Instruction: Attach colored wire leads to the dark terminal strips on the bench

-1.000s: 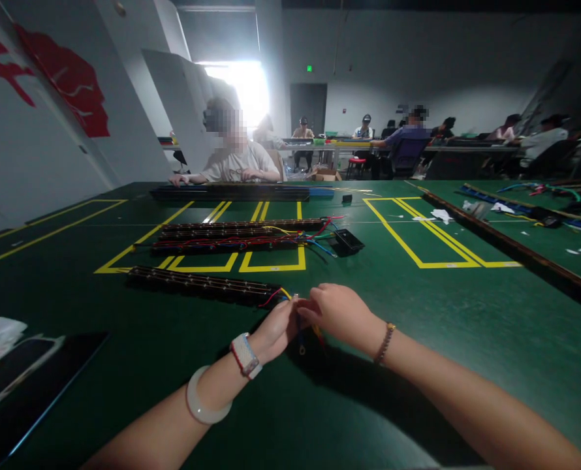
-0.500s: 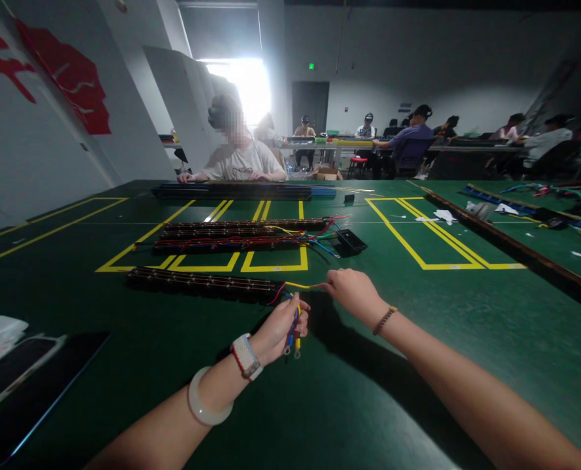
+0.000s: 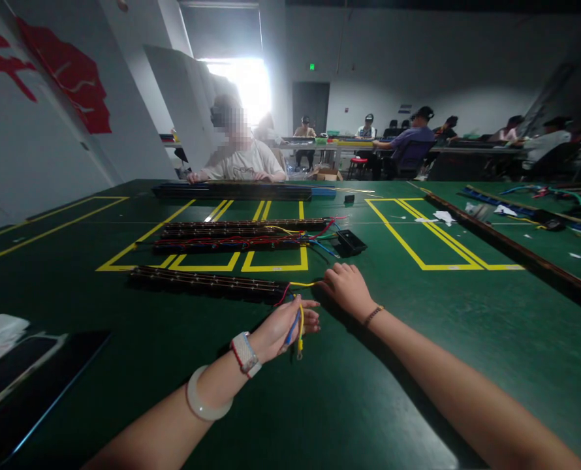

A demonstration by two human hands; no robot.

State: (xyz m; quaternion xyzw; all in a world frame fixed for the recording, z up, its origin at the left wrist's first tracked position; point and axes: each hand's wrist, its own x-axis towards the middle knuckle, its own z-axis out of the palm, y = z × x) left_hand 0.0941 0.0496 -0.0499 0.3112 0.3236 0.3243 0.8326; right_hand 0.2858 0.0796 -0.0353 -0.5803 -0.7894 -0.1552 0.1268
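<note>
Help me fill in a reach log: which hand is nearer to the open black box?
Right. The right hand is on the near side of the open black box, apart from it; the left hand is farther off, toward the wearer and to the left.

Worn are 1 white bangle [image 3: 195,401], 1 pale red-edged wristband [image 3: 243,352] and 1 dark bracelet [image 3: 373,316].

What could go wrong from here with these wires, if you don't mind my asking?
The right hand holds the thin yellow wire nearly straight from the long black strip; pulling harder might strain their connection. The left hand seems to hold the blue insulated wire and ring-tipped yellow wire only loosely, so either could slip.
</note>
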